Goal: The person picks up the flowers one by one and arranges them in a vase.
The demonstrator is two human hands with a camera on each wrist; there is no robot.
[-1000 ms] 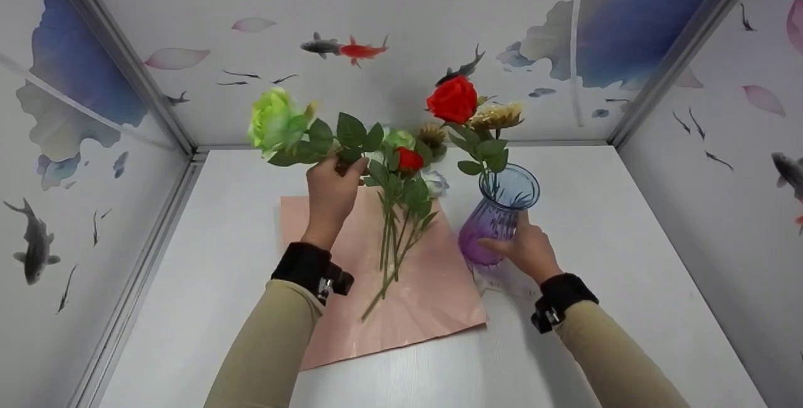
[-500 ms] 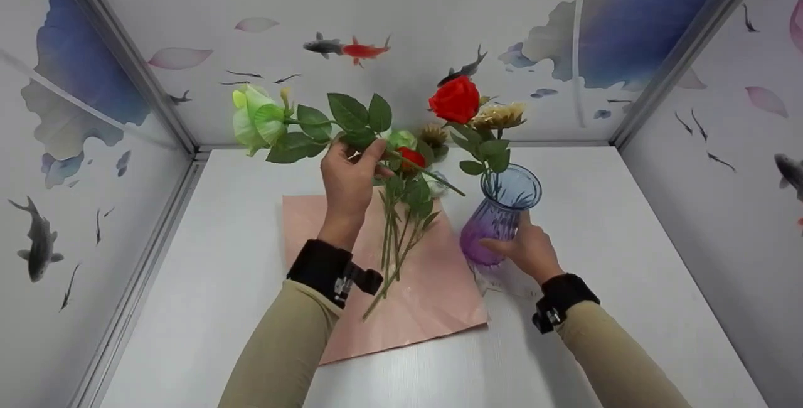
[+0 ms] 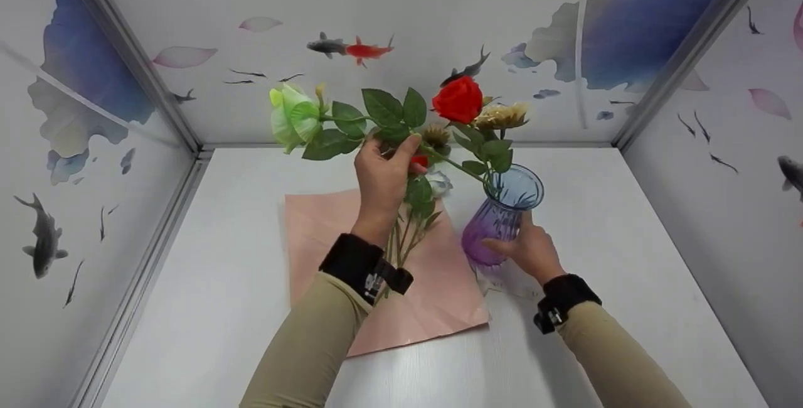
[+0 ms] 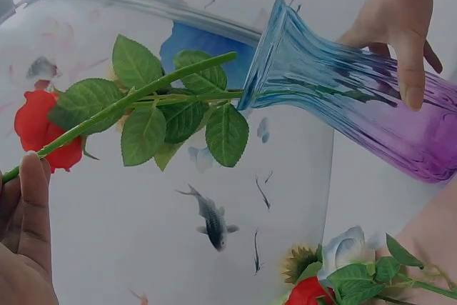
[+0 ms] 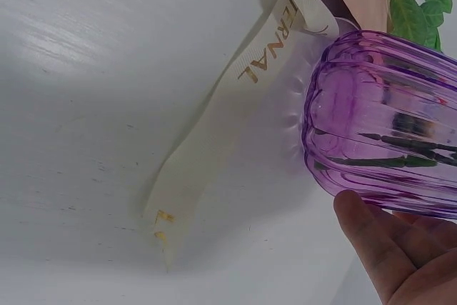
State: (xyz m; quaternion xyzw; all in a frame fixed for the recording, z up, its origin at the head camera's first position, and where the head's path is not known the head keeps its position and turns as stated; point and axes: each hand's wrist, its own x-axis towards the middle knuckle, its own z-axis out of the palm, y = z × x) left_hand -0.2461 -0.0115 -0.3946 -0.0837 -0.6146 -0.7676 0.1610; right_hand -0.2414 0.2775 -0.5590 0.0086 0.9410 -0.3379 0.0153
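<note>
My left hand pinches the stem of a pale green rose, its bloom pointing left. The bare stem end slants toward the vase mouth; in the left wrist view it stops a little short of the rim. A glass vase, blue above and purple below, stands tilted on the table. My right hand grips its lower body, thumb in front. A red rose and a golden flower lean out of the vase. Dark stems show through the purple glass in the right wrist view.
Pink wrapping paper lies on the white table. More flowers rest on it, including a white rose and a brown-gold bloom, partly behind my left hand. A printed cream ribbon lies by the vase base. Patterned walls enclose the table.
My left hand has moved right with the green rose, turning its stem into view and bringing the stem end to the vase mouth. My right hand and the vase stay nearly still.
</note>
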